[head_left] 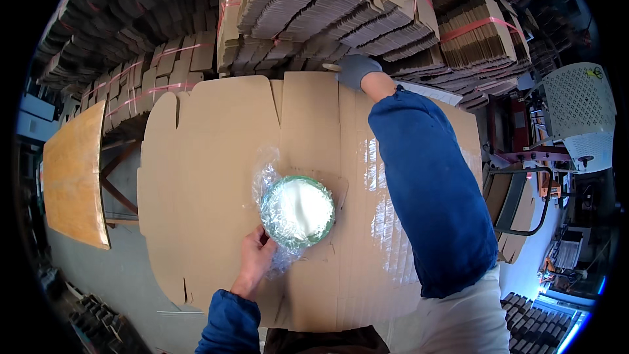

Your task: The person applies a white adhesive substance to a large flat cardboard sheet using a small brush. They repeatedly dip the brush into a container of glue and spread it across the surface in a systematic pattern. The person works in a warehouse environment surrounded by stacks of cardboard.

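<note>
A large flat sheet of brown cardboard (209, 157) lies before me, with clear glossy strips on its right part. On its middle sits a round thing with a glaring white top and green rim (298, 212), in crinkled clear plastic wrap (267, 174). My bare left hand (255, 257) pinches the lower left edge of this wrapped round thing between thumb and fingers. My right hand (357, 71), in a grey glove, is closed at the sheet's far edge. A short pale tip (332, 67) sticks out from it to the left; what it belongs to is hidden.
Strapped stacks of folded cardboard (327, 6) stand close behind the sheet, with more bundles (164, 69) at the far left. A wooden board (75, 174) on a frame stands at left. To the right are a perforated pale chair (580, 101) and a black-handled cart (524, 200).
</note>
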`<state>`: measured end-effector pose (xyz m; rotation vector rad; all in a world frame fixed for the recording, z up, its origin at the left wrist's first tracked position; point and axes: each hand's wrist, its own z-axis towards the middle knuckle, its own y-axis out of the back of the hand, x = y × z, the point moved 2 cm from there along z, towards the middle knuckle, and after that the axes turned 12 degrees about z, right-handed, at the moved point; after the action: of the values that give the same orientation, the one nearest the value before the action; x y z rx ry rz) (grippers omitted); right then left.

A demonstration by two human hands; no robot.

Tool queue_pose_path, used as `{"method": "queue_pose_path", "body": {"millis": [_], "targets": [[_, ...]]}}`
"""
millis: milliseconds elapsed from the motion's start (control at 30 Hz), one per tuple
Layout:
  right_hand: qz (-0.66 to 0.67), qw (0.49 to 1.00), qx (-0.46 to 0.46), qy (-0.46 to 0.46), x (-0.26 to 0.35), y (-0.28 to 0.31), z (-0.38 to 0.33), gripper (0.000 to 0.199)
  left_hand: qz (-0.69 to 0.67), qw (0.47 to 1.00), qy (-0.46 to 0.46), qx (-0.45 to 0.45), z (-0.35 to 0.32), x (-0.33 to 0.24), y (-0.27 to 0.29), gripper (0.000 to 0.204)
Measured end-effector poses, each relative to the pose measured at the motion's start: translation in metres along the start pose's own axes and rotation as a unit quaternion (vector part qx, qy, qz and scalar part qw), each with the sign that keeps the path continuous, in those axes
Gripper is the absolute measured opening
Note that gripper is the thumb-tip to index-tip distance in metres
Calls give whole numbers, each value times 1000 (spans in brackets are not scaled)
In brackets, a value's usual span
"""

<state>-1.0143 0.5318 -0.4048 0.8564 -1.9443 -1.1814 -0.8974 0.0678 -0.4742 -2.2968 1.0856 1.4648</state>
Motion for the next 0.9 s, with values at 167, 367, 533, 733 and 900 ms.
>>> {"method": "queue_pose_path", "body": {"millis": [167,367,533,733,900], "targets": [[8,999,12,32,-3,-2,12,43,-1,1000,-15,-3,1,3,1,18],[29,998,-12,51,-11,3,25,50,-11,1000,-8,10,1,1,1,20],[72,996,56,-6,-17,8,23,53,24,1000,-8,13,-1,2,3,23],[81,996,37,-13,-16,7,9,54,23,1000,-9,8,-4,-1,3,23],[92,996,7,-9,-29,-8,15,53,51,998,-24,4,-1,3,1,24]]}}
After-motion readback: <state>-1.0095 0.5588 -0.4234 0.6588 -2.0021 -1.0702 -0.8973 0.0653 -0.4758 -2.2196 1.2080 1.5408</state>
